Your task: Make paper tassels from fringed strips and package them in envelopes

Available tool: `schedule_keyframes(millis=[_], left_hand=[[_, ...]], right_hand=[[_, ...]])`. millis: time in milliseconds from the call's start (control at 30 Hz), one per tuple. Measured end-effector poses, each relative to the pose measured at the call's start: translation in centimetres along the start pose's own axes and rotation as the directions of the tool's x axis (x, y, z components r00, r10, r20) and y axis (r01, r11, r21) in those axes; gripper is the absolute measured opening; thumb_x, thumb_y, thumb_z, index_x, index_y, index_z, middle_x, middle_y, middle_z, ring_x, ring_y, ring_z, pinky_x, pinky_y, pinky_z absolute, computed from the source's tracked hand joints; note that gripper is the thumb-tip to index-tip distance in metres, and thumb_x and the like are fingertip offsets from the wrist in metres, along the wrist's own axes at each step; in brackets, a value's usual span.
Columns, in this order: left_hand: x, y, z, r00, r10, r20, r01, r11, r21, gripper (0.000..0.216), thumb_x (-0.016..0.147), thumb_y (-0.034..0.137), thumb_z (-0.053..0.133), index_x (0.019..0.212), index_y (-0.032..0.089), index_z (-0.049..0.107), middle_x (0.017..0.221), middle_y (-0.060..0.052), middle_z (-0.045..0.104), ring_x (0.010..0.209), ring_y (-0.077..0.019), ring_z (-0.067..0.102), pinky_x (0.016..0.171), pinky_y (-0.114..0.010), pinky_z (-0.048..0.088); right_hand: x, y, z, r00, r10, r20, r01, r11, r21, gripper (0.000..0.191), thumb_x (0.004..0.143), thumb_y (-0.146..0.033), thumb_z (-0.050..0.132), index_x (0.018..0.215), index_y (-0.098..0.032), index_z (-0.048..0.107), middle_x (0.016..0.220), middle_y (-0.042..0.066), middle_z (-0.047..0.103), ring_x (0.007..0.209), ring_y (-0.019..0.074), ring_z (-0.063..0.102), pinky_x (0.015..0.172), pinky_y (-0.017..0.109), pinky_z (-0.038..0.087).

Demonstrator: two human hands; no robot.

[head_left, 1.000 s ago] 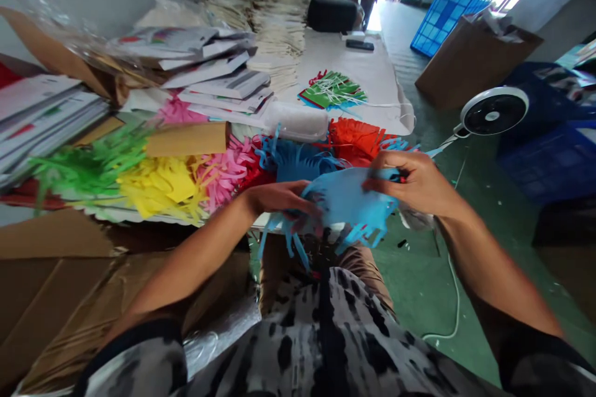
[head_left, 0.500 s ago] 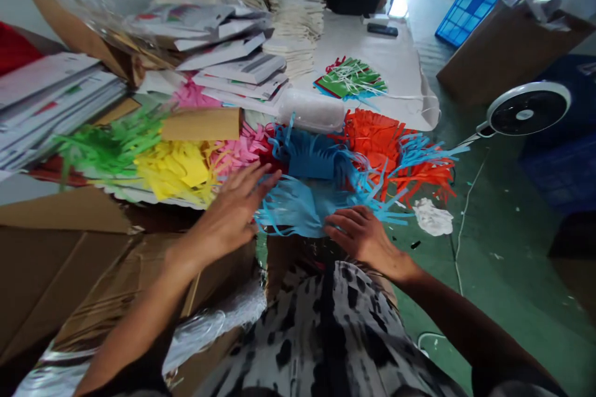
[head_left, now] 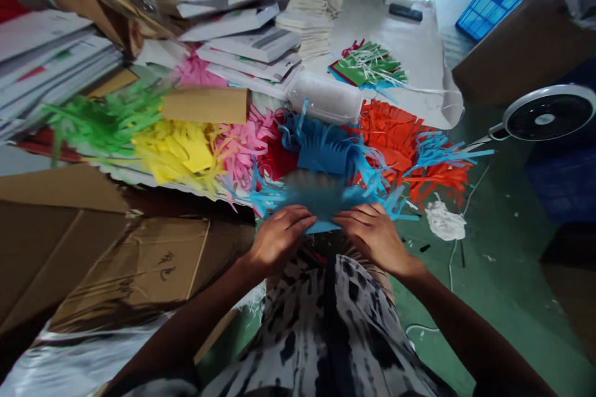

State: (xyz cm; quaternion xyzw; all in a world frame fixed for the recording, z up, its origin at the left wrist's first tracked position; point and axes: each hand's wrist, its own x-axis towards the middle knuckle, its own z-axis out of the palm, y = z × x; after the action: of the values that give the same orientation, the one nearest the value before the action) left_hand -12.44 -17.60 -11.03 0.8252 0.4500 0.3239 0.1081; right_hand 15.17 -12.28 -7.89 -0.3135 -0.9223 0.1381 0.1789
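A light blue fringed paper piece (head_left: 321, 198) lies at the near table edge, blurred by motion. My left hand (head_left: 278, 237) and my right hand (head_left: 372, 232) both pinch its near edge, fingers curled, side by side above my lap. Behind it sit a darker blue fringed pile (head_left: 326, 149), an orange-red fringed pile (head_left: 400, 136), and pink (head_left: 242, 149), yellow (head_left: 181, 158) and green (head_left: 97, 124) fringed piles in a row.
A cardboard strip (head_left: 205, 105) lies on the piles. Stacks of flat packets (head_left: 246, 43) fill the back left. Cardboard boxes (head_left: 116, 260) stand at my left. A small fan (head_left: 544, 115) and crumpled white paper (head_left: 444, 221) are on the green floor, right.
My left hand drew back from the pink pile and closed on the light blue piece beside my right hand. Earlier both hands held that piece up in the air.
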Motion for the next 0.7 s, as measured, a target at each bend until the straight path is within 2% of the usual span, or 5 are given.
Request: schedule_keyframes(millis=[100, 167, 300, 433, 700], left_hand=[[0.6, 0.0, -1.8, 0.993, -0.119, 0.006, 0.119, 0.986, -0.118, 0.027, 0.095, 0.019, 0.061, 0.116, 0.025, 0.077, 0.110, -0.009, 0.078, 0.107, -0.0252, 0.069, 0.094, -0.043, 0.058], [1.1, 0.1, -2.5, 0.977, -0.214, 0.017, 0.214, 0.968, -0.133, 0.020, 0.097, 0.021, 0.059, 0.105, 0.023, 0.077, 0.103, -0.008, 0.079, 0.100, -0.0245, 0.069, 0.092, -0.042, 0.056], [2.3, 0.3, -2.4, 0.919, -0.392, -0.041, 0.392, 0.920, -0.002, 0.019, 0.100, 0.033, 0.059, 0.097, 0.021, 0.074, 0.095, -0.007, 0.078, 0.095, -0.0247, 0.068, 0.086, -0.040, 0.052], [3.1, 0.2, -1.4, 0.879, -0.461, -0.124, 0.476, 0.864, 0.163, 0.023, 0.101, 0.036, 0.059, 0.089, 0.022, 0.071, 0.082, -0.005, 0.074, 0.086, -0.0234, 0.067, 0.080, -0.038, 0.048], [2.9, -0.4, -0.2, 0.888, -0.409, -0.210, 0.455, 0.844, 0.283, 0.018, 0.098, 0.034, 0.063, 0.086, 0.023, 0.069, 0.080, -0.005, 0.074, 0.084, -0.0237, 0.066, 0.078, -0.037, 0.046]], right_hand=[[1.3, 0.4, -0.8, 0.991, 0.133, 0.026, -0.135, 0.978, 0.161, 0.019, 0.106, -0.031, 0.058, 0.108, -0.026, 0.076, 0.108, 0.005, 0.082, 0.099, 0.0216, 0.073, 0.089, 0.038, 0.049], [2.5, 0.6, -1.0, 0.966, 0.254, 0.053, -0.259, 0.943, 0.211, 0.022, 0.105, -0.036, 0.058, 0.097, -0.025, 0.076, 0.094, 0.003, 0.081, 0.087, 0.0203, 0.073, 0.079, 0.033, 0.048], [5.0, 1.2, -1.1, 0.893, 0.424, 0.149, -0.443, 0.887, 0.132, 0.031, 0.102, -0.043, 0.059, 0.082, -0.023, 0.072, 0.070, 0.000, 0.070, 0.064, 0.0170, 0.064, 0.062, 0.028, 0.037], [6.2, 1.5, -0.5, 0.869, 0.471, 0.151, -0.474, 0.880, -0.020, 0.030, 0.100, -0.046, 0.062, 0.083, -0.023, 0.071, 0.065, 0.001, 0.068, 0.063, 0.0188, 0.064, 0.059, 0.029, 0.029], [6.5, 0.9, -0.5, 0.857, 0.505, 0.100, -0.460, 0.838, -0.294, 0.035, 0.100, -0.055, 0.062, 0.093, -0.023, 0.074, 0.072, 0.007, 0.075, 0.068, 0.0258, 0.070, 0.060, 0.033, 0.026]])
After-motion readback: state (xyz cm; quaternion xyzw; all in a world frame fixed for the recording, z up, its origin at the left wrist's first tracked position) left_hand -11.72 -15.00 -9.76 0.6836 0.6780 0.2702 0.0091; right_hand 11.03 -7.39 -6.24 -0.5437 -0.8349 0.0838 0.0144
